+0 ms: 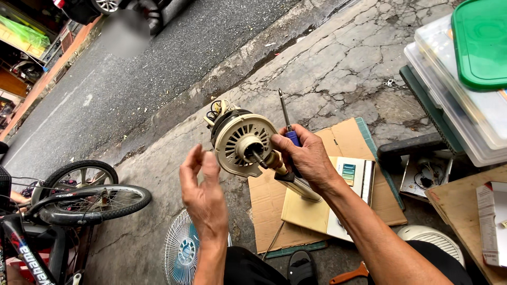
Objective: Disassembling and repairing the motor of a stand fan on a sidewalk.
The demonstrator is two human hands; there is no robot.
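Cracked concrete pavement (338,68) runs beside an asphalt road, with bicycle wheels (90,192) at the far left and a wire fan guard (182,248) lying on the ground below the hands. The left hand (203,195) hovers just beside the fan motor (243,142), fingers loosely spread and gripping nothing. The right hand (306,158) is closed around the motor's neck, holding it up over the flattened cardboard (348,142), and the same grip pins a blue-handled screwdriver (288,119) with its tip pointing up. The work looks to be mid-disassembly, the motor being turned for inspection; any further step would seem to need the free hand to steady the housing. Rightward lie a cream control panel (351,182) with small coloured buttons, clear plastic bins (449,100) under a green lid (480,42), and a white carton (492,221) on a wooden board.
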